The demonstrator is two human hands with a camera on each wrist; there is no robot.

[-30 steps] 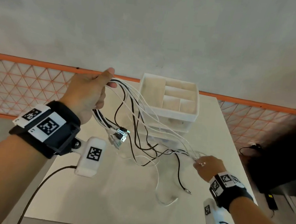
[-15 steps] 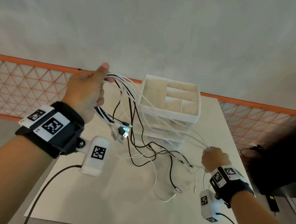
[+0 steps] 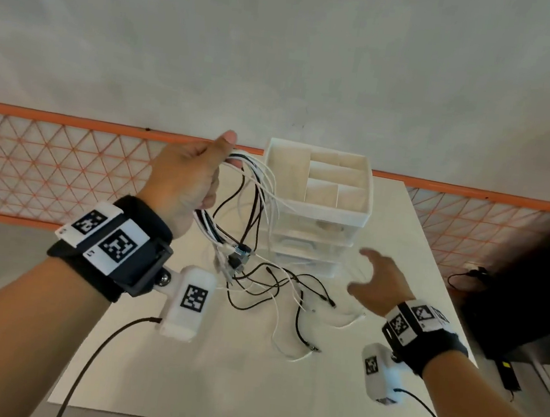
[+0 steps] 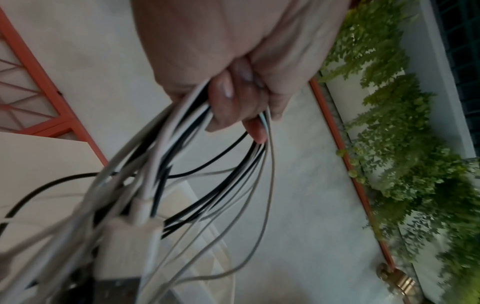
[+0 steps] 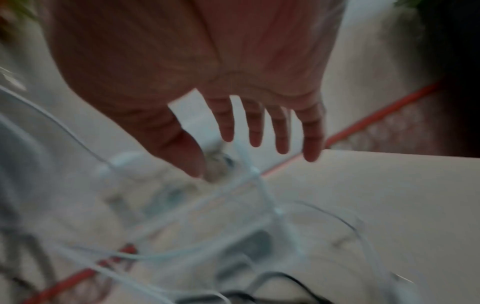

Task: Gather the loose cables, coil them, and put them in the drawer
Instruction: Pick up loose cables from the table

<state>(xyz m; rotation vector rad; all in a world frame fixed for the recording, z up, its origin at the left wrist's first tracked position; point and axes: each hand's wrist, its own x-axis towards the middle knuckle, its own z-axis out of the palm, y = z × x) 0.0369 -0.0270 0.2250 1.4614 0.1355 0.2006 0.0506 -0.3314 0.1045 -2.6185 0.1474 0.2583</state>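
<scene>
My left hand (image 3: pixel 188 179) is raised above the table and grips a bundle of black and white cables (image 3: pixel 254 202); its fingers (image 4: pixel 233 102) curl round the strands (image 4: pixel 207 164). The plug ends (image 3: pixel 237 258) dangle below the fist, and the loose tails (image 3: pixel 291 298) trail over the white table (image 3: pixel 180 385). My right hand (image 3: pixel 378 280) hovers open beside the drawer unit (image 3: pixel 310 246), its fingers (image 5: pixel 259 127) spread and holding nothing. The white drawer unit has an open divided tray (image 3: pixel 324 179) on top, and its drawers look closed.
An orange mesh railing (image 3: pixel 50 167) runs behind the table. A dark object with a black cord (image 3: pixel 470 276) stands off the table's right edge. Green plants (image 4: pixel 402 144) show in the left wrist view.
My right hand let go of the cable ends and opened, moving up beside the drawer unit. The freed tails dropped onto the table. My left hand kept its hold and stayed raised.
</scene>
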